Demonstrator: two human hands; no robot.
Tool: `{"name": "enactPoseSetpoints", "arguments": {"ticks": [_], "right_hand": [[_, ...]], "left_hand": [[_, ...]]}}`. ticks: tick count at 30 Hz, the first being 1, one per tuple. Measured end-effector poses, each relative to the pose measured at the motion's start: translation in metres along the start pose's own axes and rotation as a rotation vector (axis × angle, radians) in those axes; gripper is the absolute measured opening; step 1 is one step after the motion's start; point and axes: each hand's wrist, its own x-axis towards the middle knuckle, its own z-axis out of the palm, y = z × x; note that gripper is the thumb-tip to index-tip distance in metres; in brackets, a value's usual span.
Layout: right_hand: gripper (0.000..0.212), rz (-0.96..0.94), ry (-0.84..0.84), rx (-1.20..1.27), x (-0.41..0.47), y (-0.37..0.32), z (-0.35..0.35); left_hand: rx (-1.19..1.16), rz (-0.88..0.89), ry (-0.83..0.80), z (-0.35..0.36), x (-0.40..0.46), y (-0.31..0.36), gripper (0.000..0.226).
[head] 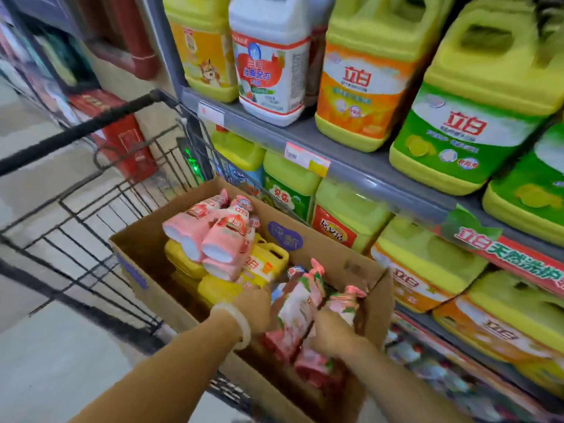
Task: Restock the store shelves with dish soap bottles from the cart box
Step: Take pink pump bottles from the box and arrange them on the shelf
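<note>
Both hands' grip closes on pink bottles in the box [370, 280], left hand [254, 309] and right hand [331, 332]; I judge them light, slick plastic, best held mid-body.

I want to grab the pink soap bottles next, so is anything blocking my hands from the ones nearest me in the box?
Nothing visible does. Both hands are already down in the open box: the right hand grips a pink bottle, and the left hand is against another pink bottle.
</note>
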Motion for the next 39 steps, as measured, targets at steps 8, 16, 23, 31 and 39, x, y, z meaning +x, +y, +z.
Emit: {"name": "enactPoseSetpoints", "arguments": {"ticks": [8, 16, 23, 31, 39], "right_hand": [[0.063, 0.151, 0.033, -0.052, 0.058, 0.004, 0.035], [0.066, 0.213, 0.070, -0.092, 0.069, 0.009, 0.053], [0.115, 0.203, 0.065, 0.380, 0.063, 0.019, 0.037], [0.051, 0.108, -0.066, 1.354, 0.038, 0.000, -0.001], [0.061, -0.046, 0.283, 1.411, -0.057, 0.007, -0.030]], "left_hand": [[-0.231, 0.062, -0.208, 0.025, 0.089, -0.015, 0.074], [-0.471, -0.103, -0.386, 0.051, 0.138, -0.023, 0.049], [-0.716, -0.186, -0.525, 0.035, 0.138, -0.042, 0.036], [-0.942, -0.050, -0.591, -0.003, 0.103, -0.039, 0.042], [-0.865, 0.238, -0.552, -0.039, 0.039, 0.028, 0.074]]}}
